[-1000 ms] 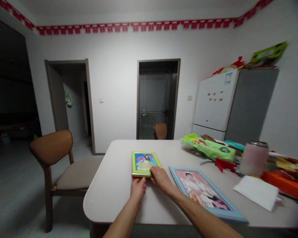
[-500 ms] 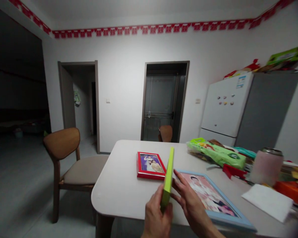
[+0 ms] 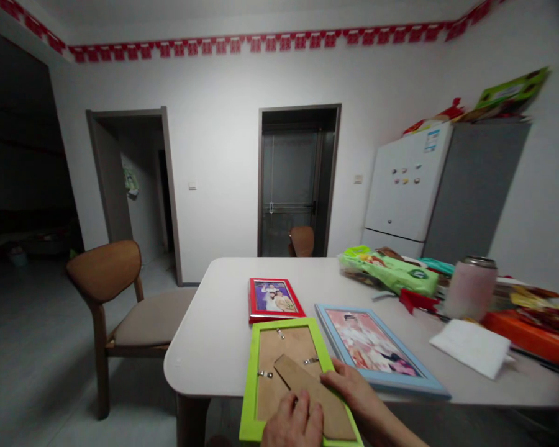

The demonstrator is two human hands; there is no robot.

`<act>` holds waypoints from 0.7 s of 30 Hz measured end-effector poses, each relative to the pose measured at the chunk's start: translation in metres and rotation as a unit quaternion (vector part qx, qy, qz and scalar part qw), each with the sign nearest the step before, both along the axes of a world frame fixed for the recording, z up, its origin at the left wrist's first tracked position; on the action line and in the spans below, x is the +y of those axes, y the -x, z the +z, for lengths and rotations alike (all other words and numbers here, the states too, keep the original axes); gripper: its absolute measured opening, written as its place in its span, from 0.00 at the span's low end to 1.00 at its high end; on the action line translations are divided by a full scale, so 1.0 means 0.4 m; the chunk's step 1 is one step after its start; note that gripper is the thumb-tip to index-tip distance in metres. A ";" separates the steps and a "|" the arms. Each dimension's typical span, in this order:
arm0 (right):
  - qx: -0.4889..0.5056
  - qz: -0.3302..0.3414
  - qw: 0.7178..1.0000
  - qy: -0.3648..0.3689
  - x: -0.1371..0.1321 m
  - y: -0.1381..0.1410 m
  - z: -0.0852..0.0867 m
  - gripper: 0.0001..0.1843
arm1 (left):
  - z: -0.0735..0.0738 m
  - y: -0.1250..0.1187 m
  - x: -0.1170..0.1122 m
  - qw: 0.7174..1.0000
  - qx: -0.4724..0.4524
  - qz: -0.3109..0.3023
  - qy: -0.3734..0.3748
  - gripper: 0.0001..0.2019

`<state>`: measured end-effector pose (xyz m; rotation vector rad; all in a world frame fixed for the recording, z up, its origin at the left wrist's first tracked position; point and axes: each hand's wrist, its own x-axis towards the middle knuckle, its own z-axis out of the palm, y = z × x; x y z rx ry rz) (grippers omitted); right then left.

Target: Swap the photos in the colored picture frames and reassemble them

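A: ok so you've got the green frame (image 3: 279, 347) flipped so its back faces you, down at the near edge of the counter (image 3: 218, 354). Can't tell if it actually touches the surface there. What are your hands doing though?

B: Your right hand (image 3: 356, 388) has a grip on the frame's right side, low down. Your left hand (image 3: 295, 425) is at the bottom with its fingers laid over the stand (image 3: 323, 400), that slanted brown leg. The thumb's hidden, so I can't tell if you're clamping that side or just resting on it.

A: I can see the brown backing board (image 3: 291, 343) too, plus three metal clips (image 3: 264, 374) round it: far end, left and right.

B: yep. Just past your frame there's the red frame (image 3: 276, 298) lying picture side up, and the blue frame (image 3: 377, 351), also picture up, sits off to the right, near your right hand.

A: And your clutter's all on that right side: folded white paper (image 3: 470, 347), pink jar (image 3: 471, 288) with a metal top, green pack (image 3: 391, 273) further back, orange box (image 3: 531, 338) toward the edge.

B: Round the counter you've got a wooden chair (image 3: 105, 273) with a padded seat on your left, and a white-fronted fridge (image 3: 395, 192) against the wall at the far right.
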<state>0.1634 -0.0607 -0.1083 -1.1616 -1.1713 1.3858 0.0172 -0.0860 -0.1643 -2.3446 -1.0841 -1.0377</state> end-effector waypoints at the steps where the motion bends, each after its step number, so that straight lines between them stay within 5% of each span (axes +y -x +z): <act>1: -0.048 -0.004 0.999 -0.015 0.014 -0.005 -0.012 0.20 | -0.003 -0.001 0.002 1.000 0.005 0.005 0.004 0.12; 3: -0.182 -0.029 0.982 -0.047 0.040 -0.017 -0.034 0.20 | -0.013 -0.004 0.007 1.000 0.013 0.011 0.022 0.12; 6: -0.375 -0.061 0.919 -0.107 0.065 -0.026 -0.056 0.19 | -0.032 -0.009 0.016 0.998 0.027 0.007 0.062 0.12; 9: -0.489 -0.068 0.858 -0.144 0.073 -0.026 -0.064 0.17 | -0.039 -0.005 0.022 0.993 0.046 -0.010 0.104 0.13; 12: -0.561 -0.079 0.808 -0.162 0.078 -0.022 -0.058 0.18 | -0.008 0.022 0.023 0.977 0.065 -0.069 0.193 0.16; 15: -0.572 -0.054 0.795 -0.195 0.092 -0.017 -0.045 0.21 | 0.048 0.076 0.034 0.951 0.029 -0.075 0.299 0.22; 18: -0.580 -0.024 0.792 -0.188 0.112 -0.007 -0.036 0.15 | 0.083 0.134 0.067 0.934 -0.056 0.042 0.351 0.26; 21: -0.594 -0.021 0.785 -0.177 0.127 0.008 -0.036 0.13 | 0.083 0.168 0.105 0.913 -0.092 0.081 0.390 0.30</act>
